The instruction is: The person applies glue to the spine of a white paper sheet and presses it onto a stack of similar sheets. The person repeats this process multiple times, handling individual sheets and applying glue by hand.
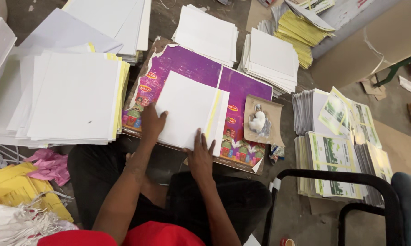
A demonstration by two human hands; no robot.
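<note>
A small stack of white sheets with a yellow edge lies on a purple printed board in front of me. My left hand rests flat on the stack's left edge, fingers spread. At the stack's near edge my right hand presses down, fingers apart. Neither hand grips anything. A brown card with white paste and a rag sits just right of the stack on the board.
A big pile of white and yellow sheets lies to the left. More white stacks sit beyond the board, green printed stacks to the right. A black chair frame stands near right. Pink and yellow paper scraps lie near left.
</note>
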